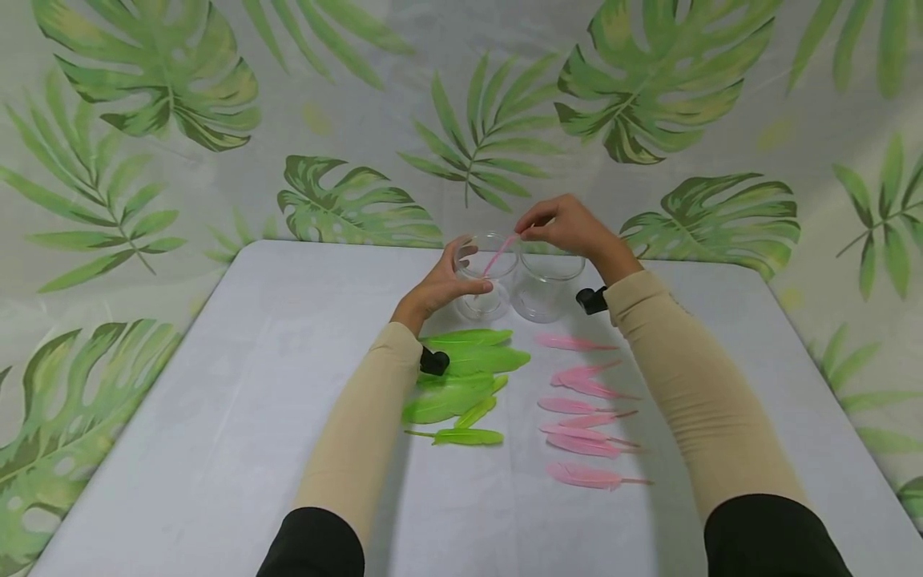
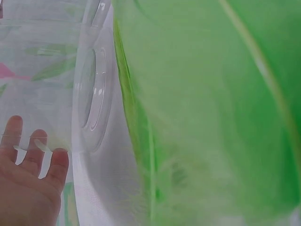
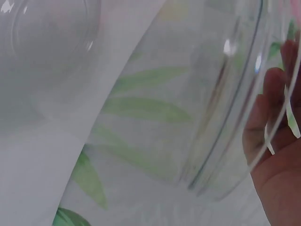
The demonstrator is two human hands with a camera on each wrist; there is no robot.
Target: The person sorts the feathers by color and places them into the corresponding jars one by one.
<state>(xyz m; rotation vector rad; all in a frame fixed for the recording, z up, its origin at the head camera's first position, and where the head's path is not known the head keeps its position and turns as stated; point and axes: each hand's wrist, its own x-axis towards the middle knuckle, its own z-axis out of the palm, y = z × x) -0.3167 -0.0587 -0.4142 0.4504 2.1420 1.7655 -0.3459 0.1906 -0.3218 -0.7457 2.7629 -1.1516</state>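
A person's right hand point(image 1: 566, 226) pinches a pink feather point(image 1: 499, 253) over the left clear jar point(image 1: 487, 276), steadied by the gripping left hand point(image 1: 441, 284); lowering it inside likely comes next.

Head view is coming through bright and evenly lit, soft diffuse light from above; the white table point(image 1: 216, 417) is reading slightly blue-grey. Shadows are staying faint: soft ones are falling under both forearms and beside the green feathers point(image 1: 461, 385). No hard glare, just small highlights on the clear cups point(image 1: 519, 280). Focus is holding sharp across the frame, with mild wide-angle stretching at the edges.

Both wrist views are shooting too close: left one is blurring the green feather point(image 2: 211, 113) into a smear, right one is going soft and washed out, with specular glints showing on the cup wall point(image 3: 230, 94).
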